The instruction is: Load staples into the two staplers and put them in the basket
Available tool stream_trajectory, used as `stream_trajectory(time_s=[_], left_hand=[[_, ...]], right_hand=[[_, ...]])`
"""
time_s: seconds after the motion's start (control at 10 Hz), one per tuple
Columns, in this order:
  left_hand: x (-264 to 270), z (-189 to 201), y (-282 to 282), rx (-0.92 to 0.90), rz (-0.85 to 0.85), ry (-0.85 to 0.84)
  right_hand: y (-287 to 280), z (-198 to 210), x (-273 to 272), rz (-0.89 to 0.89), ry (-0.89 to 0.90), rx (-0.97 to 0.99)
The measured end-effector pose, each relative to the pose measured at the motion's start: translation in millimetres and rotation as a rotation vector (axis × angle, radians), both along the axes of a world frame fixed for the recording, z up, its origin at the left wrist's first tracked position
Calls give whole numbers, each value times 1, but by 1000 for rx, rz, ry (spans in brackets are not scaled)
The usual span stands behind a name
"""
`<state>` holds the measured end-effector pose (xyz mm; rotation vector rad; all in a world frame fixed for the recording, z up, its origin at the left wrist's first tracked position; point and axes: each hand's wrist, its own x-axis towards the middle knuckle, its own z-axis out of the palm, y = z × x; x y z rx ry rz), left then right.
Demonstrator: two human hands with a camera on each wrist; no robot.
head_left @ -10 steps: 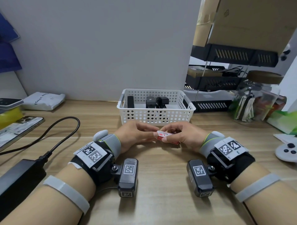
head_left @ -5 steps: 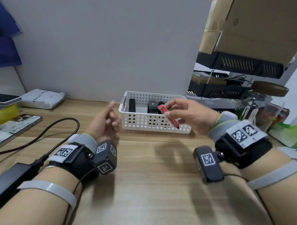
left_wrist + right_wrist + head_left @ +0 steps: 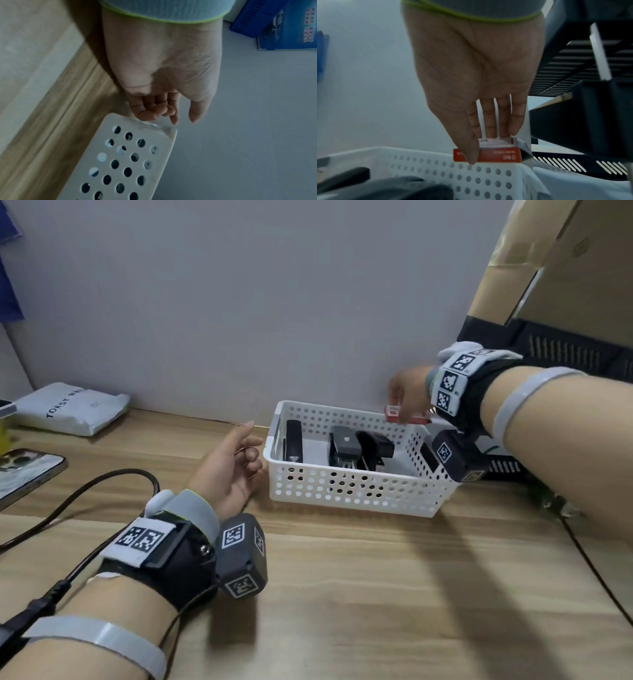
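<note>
Right hand (image 3: 407, 397) moved over basket (image 3: 352, 494), pinching staple box (image 3: 394, 414) lengthwise left-right, left hand (image 3: 229, 470) loosely open.

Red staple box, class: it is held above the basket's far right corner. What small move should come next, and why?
Probably lower the red staple box a little and let go. The right hand pinches it just above the far rim of the white basket, where dark staplers already lie, and the left hand waits empty beside the basket's left end.
</note>
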<state>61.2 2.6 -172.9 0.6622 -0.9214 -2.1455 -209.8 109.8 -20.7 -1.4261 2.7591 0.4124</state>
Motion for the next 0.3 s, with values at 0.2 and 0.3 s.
stream_trajectory(time_s=[0.2, 0.3], left_hand=[[-3, -5, -2, -104, -39, -25], [-2, -8, -3, -199, -77, -34]], right_hand=[[-21, -18, -12, -38, 74, 139], [-19, -17, -8, -90, 20, 90]])
